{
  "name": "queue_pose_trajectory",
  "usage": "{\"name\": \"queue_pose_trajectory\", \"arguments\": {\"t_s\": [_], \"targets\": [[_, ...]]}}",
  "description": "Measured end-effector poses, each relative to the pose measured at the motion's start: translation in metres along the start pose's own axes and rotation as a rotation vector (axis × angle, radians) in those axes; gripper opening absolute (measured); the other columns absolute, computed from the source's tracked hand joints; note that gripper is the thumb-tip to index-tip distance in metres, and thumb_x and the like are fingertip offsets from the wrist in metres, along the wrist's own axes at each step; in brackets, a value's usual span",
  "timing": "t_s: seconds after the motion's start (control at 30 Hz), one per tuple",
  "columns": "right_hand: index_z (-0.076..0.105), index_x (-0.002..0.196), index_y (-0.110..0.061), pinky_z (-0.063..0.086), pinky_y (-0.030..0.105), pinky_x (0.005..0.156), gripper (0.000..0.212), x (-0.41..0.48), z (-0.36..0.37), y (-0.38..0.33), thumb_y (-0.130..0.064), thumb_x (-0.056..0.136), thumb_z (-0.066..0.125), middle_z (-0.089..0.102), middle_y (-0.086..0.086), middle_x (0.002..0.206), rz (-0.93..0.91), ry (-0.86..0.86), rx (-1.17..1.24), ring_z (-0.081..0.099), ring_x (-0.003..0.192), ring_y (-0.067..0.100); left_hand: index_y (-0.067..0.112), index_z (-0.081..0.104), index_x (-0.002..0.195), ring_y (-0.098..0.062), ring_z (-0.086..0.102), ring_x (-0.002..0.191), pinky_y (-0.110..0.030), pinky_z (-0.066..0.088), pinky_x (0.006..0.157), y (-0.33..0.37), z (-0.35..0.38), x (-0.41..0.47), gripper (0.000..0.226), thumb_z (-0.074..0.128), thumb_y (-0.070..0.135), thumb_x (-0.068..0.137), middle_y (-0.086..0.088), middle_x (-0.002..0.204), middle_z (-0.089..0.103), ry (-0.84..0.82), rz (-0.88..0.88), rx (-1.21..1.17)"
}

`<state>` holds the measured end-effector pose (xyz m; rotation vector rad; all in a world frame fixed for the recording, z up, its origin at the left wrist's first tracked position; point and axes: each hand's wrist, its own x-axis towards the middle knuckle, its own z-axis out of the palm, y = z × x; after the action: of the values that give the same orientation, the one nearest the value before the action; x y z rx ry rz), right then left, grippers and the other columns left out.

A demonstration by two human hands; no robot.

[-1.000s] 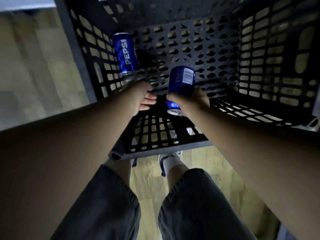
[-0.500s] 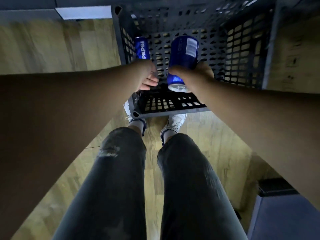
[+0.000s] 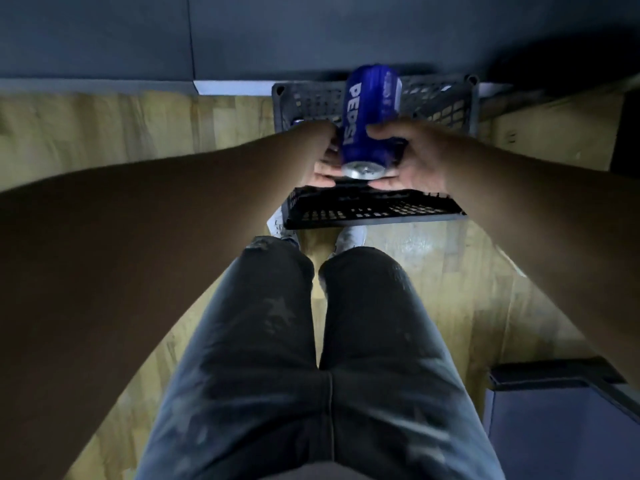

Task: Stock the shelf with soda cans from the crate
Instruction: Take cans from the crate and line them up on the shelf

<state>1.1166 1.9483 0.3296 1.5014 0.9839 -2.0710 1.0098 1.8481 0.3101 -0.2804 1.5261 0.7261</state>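
A blue Pepsi soda can (image 3: 372, 116) is held tilted above the dark perforated crate (image 3: 377, 214), its silver end toward me. My right hand (image 3: 419, 157) grips it from the right, thumb on top and fingers underneath. From the left, my left hand (image 3: 320, 157) cups the can, with its fingers curled under the silver end. A sliver of a second blue can (image 3: 297, 121) shows by the crate's left wall, mostly hidden behind my left hand. No shelf is in view.
The crate stands on a wooden floor (image 3: 138, 133) just beyond my white shoes (image 3: 351, 235) and my legs in dark jeans. A dark wall or panel (image 3: 277, 36) runs across the top. A grey box (image 3: 561, 427) sits at the bottom right.
The view has pulled back and up from the crate. The can rose with my right hand and turned its label toward me. My left hand moved over and took hold of its left side.
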Motion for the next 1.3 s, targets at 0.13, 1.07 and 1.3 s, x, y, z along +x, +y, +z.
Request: {"name": "queue_pose_trajectory", "arguments": {"t_s": [0.13,1.07,1.3], "targets": [[0.054,0.104,-0.015,0.028,0.058,0.103,0.030,-0.043,0.001,-0.022,0.000,0.078,0.058,0.063,0.000,0.113,-0.046,-0.073,-0.162,0.060,0.105,0.021,0.011,0.056,0.107,-0.027,0.061,0.094,-0.039,0.047,0.072,0.021,0.000,-0.042,0.031,0.042,0.037,0.096,-0.010,0.108,0.063,-0.105,-0.039,-0.006],[0.074,0.068,-0.007,0.058,0.026,0.065,0.056,-0.224,0.014,-0.133,-0.002,0.013,0.068,0.073,0.006,0.079,-0.399,-0.331,-0.316,0.070,0.077,0.021,0.003,0.052,0.123,-0.035,0.071,0.077,-0.034,0.060,0.064,0.114,-0.002,-0.242,0.075,0.025,0.065,0.091,-0.024,0.094,0.070,-0.428,0.205,0.146],[0.076,0.074,-0.006,0.057,0.026,0.063,0.062,-0.257,0.024,-0.161,-0.001,0.012,0.075,0.074,0.009,0.080,-0.447,-0.396,-0.483,0.071,0.079,0.021,0.004,0.057,0.119,-0.041,0.069,0.070,-0.033,0.058,0.050,0.128,0.002,-0.277,0.075,0.026,0.065,0.089,-0.025,0.094,0.070,-0.557,0.243,0.070]]}}
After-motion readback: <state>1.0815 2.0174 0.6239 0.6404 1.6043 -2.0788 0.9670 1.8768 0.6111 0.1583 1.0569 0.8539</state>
